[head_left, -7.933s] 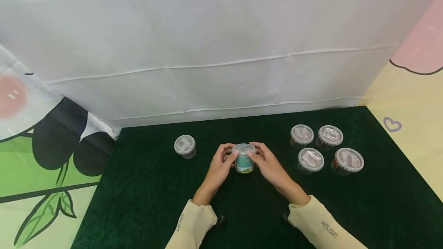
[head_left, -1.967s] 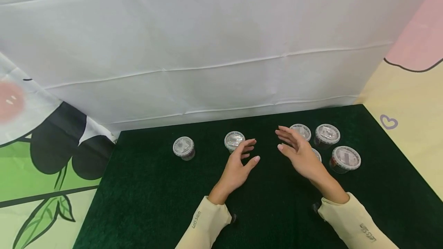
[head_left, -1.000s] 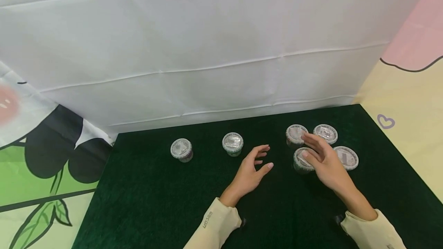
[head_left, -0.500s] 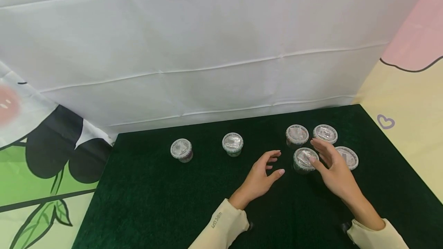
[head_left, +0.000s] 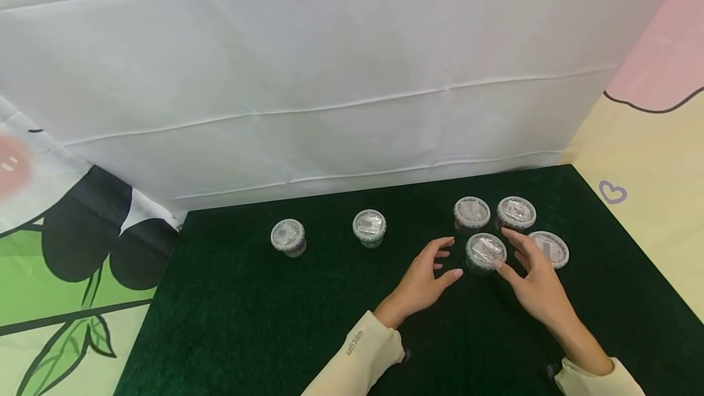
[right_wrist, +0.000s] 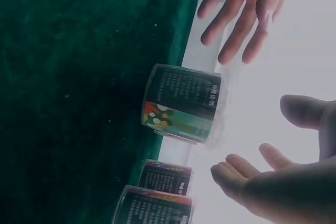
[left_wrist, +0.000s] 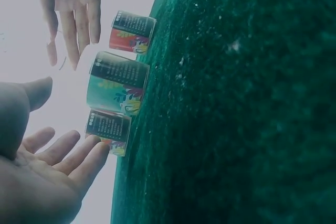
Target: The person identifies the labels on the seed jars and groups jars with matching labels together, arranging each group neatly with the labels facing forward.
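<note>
**Left hand [head_left: 420,280] and right hand [head_left: 536,283] now flank the green-labelled tub [head_left: 486,252]**

Taking that tub as our landmark, we notice a small change. Compared with half a second ago, the left hand is closer to the tub's left side, while the right hand sits slightly farther to its right, baring more of the lid [head_left: 485,249]. The tub itself stands upright in the same spot on the worktop [head_left: 247,322]. For the work in hand, we judge that the two hands are lined up around the tub but have no hold on it: the fingers [head_left: 437,245] of each are loosely spread, pinching nothing.

Around our landmark we count a tub just behind it [head_left: 471,212], a back-right tub [head_left: 516,212], a tub to its right [head_left: 552,249], and, well to its left, a nearer tub [head_left: 370,228] and a farther tub [head_left: 288,237].

Only the head view gives us this whole layout. There, the right thumb overlaps the landmark's lid edge, so we cannot settle contact from above. The wrist views help: both show bright background between the tub and the right fingers, so we take them as apart. The right wrist view also reveals the label's dark panel [right_wrist: 181,90] of pale print; the glare there washes out the lid.
</note>
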Available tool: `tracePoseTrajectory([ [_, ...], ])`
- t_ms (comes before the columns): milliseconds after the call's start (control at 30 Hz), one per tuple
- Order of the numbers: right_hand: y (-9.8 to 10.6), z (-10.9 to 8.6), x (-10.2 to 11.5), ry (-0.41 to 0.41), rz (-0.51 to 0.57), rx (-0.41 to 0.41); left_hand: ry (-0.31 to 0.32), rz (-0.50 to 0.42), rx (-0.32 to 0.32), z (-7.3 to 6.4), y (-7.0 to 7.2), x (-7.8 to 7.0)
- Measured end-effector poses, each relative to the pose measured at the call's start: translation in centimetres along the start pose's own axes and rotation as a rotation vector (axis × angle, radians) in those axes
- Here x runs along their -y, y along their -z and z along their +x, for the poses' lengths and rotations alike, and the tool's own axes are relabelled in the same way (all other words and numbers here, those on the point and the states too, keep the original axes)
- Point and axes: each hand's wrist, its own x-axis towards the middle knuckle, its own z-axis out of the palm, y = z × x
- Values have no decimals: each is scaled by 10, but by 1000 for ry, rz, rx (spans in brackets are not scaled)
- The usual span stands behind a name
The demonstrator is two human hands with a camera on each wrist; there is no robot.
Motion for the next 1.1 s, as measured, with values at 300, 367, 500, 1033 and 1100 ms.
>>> tracePoseTrajectory([
  [300, -2, -4, -1, -83, -47, 25, 24, -10, 22, 5, -5, -1],
  [367, -3, -5, -2, -103, -56, 33, 34, -11, 33, 6, -7, -1],
  [500, -6, -5, -4, -138, -52, 60, 60, -14, 52, 6, -10, 0],
  [1033, -13, 0, -9, -228, -16, 142, 75, -47, 102, 9, -17, 0],
  [1100, -13, 0, -9, -234, -17, 143, 78, -48, 109, 10, -18, 1],
])
